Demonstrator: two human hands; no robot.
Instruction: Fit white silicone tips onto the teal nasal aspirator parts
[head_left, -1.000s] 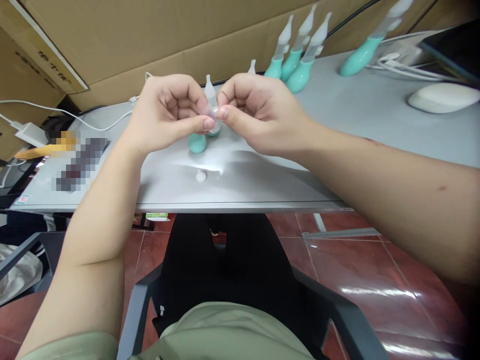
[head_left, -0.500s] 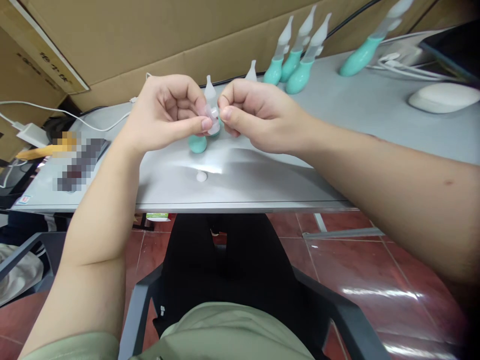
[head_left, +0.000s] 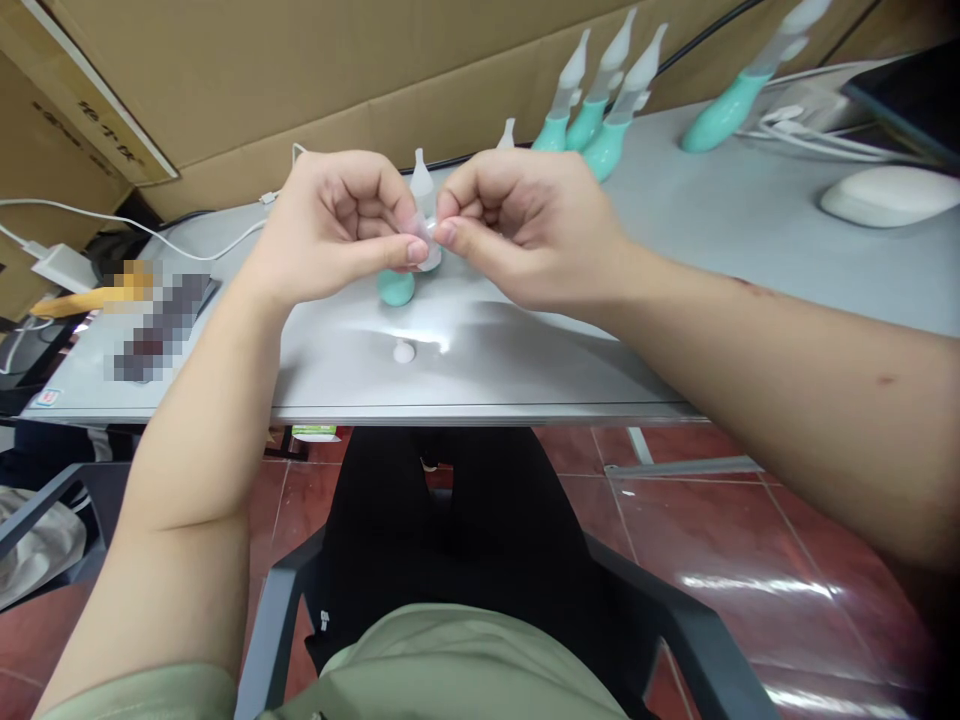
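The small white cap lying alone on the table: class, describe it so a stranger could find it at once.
Start at the grey table and find the near edge. The small white cap lies just in from it, below the two hands. Unlike the teal bulb behind it, it is white, low, rounded and touched by nothing.

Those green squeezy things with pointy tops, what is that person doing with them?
A seated person holds a small clear plastic piece above the grey table, pinching it between the left hand and the right hand. Just behind the hands a teal bulb sits on the table, and a small white cap lies in front of it. Four assembled teal bulbs with clear pointed tips wait farther back, by the cardboard.
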